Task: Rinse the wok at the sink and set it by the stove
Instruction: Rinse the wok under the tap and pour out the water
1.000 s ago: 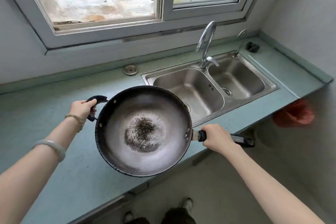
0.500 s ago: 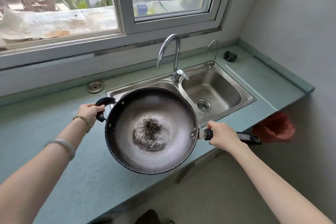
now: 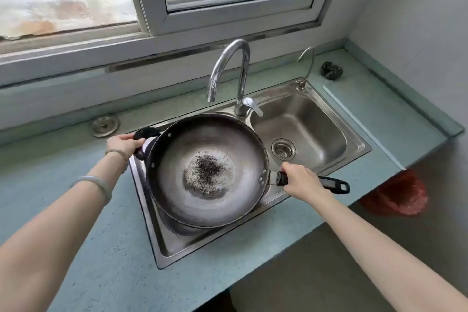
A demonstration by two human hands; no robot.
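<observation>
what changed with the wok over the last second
The wok moved from over the countertop to the right, now over the left basin of the sink, near the faucet. Unchanged: left hand on the loop handle, right hand on the long handle; no water running.

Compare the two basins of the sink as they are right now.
The left basin is larger and mostly covered by the wok, which the left hand and right hand hold over it. The right basin is smaller and open, with its drain strainer in plain sight. The faucet spout points toward the left basin. Both are stainless steel, and no water is running.
</observation>
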